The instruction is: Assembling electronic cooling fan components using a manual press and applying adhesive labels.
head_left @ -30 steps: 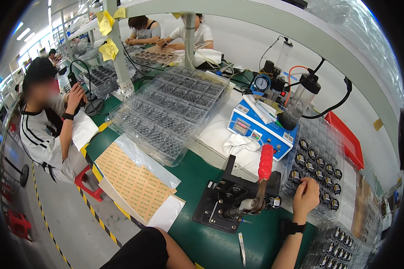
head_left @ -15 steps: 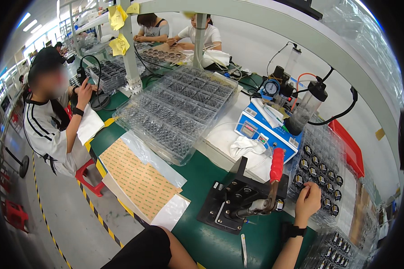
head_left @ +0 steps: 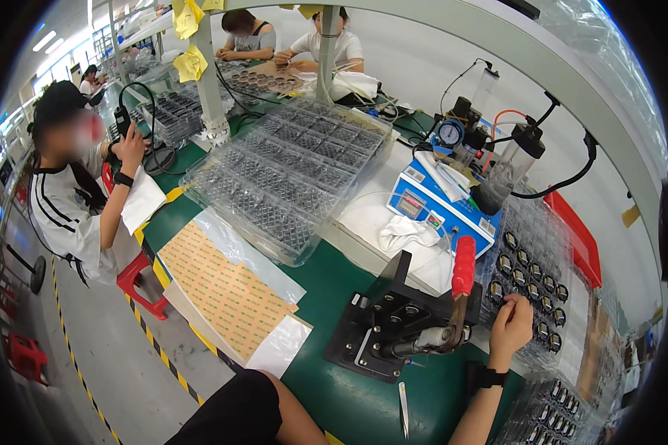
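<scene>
My right hand [head_left: 513, 326], with a black band on its wrist, is over the near left part of a clear plastic tray [head_left: 536, 222] that holds several round black parts [head_left: 534, 274]. Its fingers are curled together beside one of these parts; whatever they hold is hidden. Left of the hand stands a black toggle-clamp press [head_left: 382, 326] with a red handle [head_left: 462, 265] pointing up. Tweezers [head_left: 404, 410] lie on the green table in front of the press. My left hand is out of view.
Behind the press stands a blue control box [head_left: 441, 200] with a gauge. A stack of clear trays [head_left: 289, 178] and tan adhesive sheets [head_left: 226, 278] lie to the left. More filled trays [head_left: 553, 411] are at the lower right. A co-worker [head_left: 74, 185] sits at the left.
The view has shifted slightly. My right hand stays by the same part of the tray, its fingers curled. The co-worker at the left has raised a hand with a black handheld device.
</scene>
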`<state>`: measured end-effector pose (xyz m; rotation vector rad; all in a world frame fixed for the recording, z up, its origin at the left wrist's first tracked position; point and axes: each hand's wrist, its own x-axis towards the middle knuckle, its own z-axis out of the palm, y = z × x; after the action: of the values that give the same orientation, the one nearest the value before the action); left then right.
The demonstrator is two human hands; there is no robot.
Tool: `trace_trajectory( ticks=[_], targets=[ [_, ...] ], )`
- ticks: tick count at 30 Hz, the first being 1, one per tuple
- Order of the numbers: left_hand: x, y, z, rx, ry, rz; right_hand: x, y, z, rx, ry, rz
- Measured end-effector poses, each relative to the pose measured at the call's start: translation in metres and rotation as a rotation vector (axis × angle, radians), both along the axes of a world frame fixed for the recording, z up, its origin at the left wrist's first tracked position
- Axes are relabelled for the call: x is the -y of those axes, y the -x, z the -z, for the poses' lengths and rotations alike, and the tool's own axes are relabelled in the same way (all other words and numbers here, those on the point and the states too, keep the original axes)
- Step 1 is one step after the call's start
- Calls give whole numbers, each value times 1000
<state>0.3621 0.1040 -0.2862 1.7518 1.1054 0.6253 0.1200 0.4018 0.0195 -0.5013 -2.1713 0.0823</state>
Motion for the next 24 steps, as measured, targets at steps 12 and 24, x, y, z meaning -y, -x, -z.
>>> trace_trajectory(
  ticks=[12,24],
  targets=[
    [1,-7,2,30,16,-4,-4,2,-1,-60,-96,-20],
    [0,-3,6,46,30,-8,-6,3,-4,-78,-91,-42]
  ],
)
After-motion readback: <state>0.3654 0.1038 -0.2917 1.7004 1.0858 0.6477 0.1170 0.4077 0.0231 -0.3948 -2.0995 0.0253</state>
